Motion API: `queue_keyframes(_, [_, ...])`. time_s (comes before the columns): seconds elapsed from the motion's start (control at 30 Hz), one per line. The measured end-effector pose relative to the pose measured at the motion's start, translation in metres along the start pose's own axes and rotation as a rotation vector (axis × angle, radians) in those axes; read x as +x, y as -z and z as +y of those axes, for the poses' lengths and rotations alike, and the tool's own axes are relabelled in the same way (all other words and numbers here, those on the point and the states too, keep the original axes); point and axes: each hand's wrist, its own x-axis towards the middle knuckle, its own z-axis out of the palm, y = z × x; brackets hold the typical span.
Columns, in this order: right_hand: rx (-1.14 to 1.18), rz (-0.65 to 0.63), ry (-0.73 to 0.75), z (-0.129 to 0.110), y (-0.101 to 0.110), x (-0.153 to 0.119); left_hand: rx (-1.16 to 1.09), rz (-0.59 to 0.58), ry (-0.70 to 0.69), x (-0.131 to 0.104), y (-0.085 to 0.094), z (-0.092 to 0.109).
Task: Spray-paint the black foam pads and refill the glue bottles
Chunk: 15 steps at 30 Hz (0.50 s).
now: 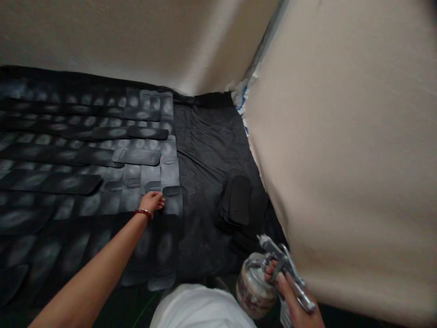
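Observation:
My left hand [152, 202] reaches over rows of dark flat pads [136, 157]. Its fingers are curled together beside the rounded end of a pad [171, 191]; whether they grip anything is hidden. Many pads overlap like tiles and carry whitish, cloudy patches. In my right hand [285, 284] is a metal spray gun [287, 264], fingers wrapped round its handle. A round, stained metal cup [256, 284] hangs from the gun. The nozzle points forward and to the left, towards a stack of black pads [238, 200].
Black sheeting [208, 141] with wrinkles covers the surface right of the rows. Beige sheeting walls [341, 136] rise at the right and back [119, 41]. Torn white and blue scraps [243, 98] line their corner. White cloth [201, 310] on my body shows at the bottom.

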Motion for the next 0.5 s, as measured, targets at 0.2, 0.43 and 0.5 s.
queue_keyframes(0.2, [0.056,-0.059,0.016,0.011,0.011,0.0,0.542,-0.421,-0.309,-0.125,-0.206,-0.01])
queue_keyframes(0.43, [0.058,-0.057,0.092,0.013,0.026,-0.002,1.06,-0.295,-0.358,-0.152,-0.277,0.012])
queue_keyframes(0.5, [0.058,-0.055,0.101,0.009,0.028,0.0,1.057,-0.326,-0.368,-0.148,-0.276,0.012])
